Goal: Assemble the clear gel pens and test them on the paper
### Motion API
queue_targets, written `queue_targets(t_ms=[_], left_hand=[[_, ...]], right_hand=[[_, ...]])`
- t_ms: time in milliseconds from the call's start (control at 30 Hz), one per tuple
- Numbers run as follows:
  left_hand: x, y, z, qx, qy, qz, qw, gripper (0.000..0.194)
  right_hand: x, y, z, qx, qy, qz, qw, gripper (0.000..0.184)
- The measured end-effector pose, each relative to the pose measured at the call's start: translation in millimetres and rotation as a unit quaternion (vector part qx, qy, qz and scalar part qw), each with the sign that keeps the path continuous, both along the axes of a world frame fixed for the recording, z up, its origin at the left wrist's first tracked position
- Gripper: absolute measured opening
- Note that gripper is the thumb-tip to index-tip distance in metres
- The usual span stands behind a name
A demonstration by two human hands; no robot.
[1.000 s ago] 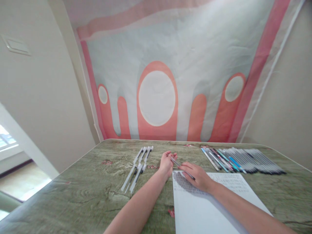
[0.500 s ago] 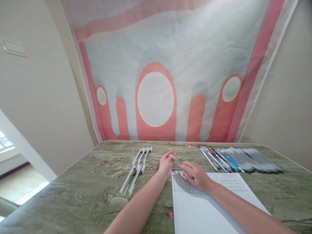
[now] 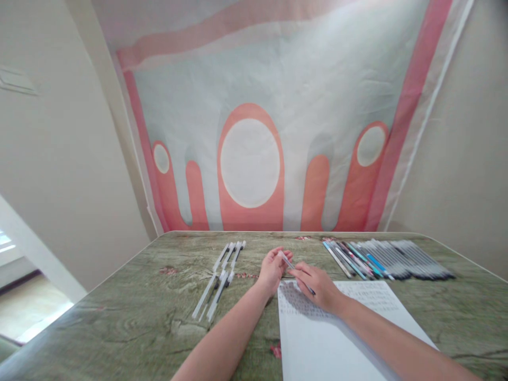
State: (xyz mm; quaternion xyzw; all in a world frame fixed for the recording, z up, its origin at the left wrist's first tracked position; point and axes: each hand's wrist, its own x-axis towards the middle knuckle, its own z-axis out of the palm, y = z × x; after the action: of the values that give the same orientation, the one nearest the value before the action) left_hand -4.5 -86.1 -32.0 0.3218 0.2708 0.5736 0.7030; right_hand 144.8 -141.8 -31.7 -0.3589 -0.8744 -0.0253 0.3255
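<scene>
A slim pen (image 3: 288, 261) slants between my two hands above the top edge of a written sheet. My left hand (image 3: 273, 270) pinches its pale, whitish end between thumb and fingers. With fingers closed round the dark lower part, my right hand (image 3: 317, 287) grips the same pen, and a dark tip shows below the fingers. Under my right hand and forearm lies the white paper (image 3: 329, 344), with rows of handwriting across its upper part. Whether the pale end is a separate cap, I cannot tell.
Left of my hands, several translucent pens or pen parts (image 3: 204, 293) lie in two slanted groups. At the right, a row of coloured pens (image 3: 353, 259) adjoins many grey, dark-ended pens (image 3: 413, 259). The wood-patterned table (image 3: 130, 317) meets a printed cloth (image 3: 250, 217) behind.
The view has shifted slightly. Both hands keep their hold on the pen, and my right hand sits marginally closer to my left.
</scene>
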Motion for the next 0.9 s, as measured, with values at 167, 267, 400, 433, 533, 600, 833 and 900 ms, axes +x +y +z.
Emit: queue_targets(t_ms=[167, 267, 400, 433, 533, 600, 833, 900], left_hand=[[-2, 2, -4.5, 0.018, 0.013, -0.013, 1.0, 0.024], [-3, 4, -5.6, 0.02, 0.02, -0.021, 0.999, 0.026], [-4, 4, -3.9, 0.01, 0.028, -0.025, 0.999, 0.027], [-4, 4, -3.2, 0.008, 0.029, -0.025, 0.999, 0.027], [-3, 3, -1.8, -0.002, 0.035, -0.028, 0.999, 0.032], [-3, 3, -1.7, -0.003, 0.046, -0.03, 0.998, 0.039], [-6, 8, -3.4, 0.031, 0.057, 0.0, 0.998, 0.047], [-7, 9, -4.5, 0.035, 0.066, 0.003, 0.997, 0.047]], right_hand=[[0, 0, 0.7, -0.004, -0.004, -0.003, 1.0, 0.033], [1, -1, 1.4, -0.01, -0.003, -0.004, 1.0, 0.033], [0, -1, 2.9, -0.014, -0.002, -0.003, 1.0, 0.033], [-1, -1, 3.5, -0.015, -0.004, -0.003, 1.0, 0.033], [-3, 0, 5.6, -0.026, -0.009, -0.011, 1.0, 0.033], [-3, 0, 7.9, -0.037, -0.012, -0.015, 0.999, 0.034], [-1, -4, 16.6, -0.072, 0.022, 0.01, 0.997, 0.035], [-2, -3, 15.2, -0.106, 0.066, -0.012, 0.992, 0.028]])
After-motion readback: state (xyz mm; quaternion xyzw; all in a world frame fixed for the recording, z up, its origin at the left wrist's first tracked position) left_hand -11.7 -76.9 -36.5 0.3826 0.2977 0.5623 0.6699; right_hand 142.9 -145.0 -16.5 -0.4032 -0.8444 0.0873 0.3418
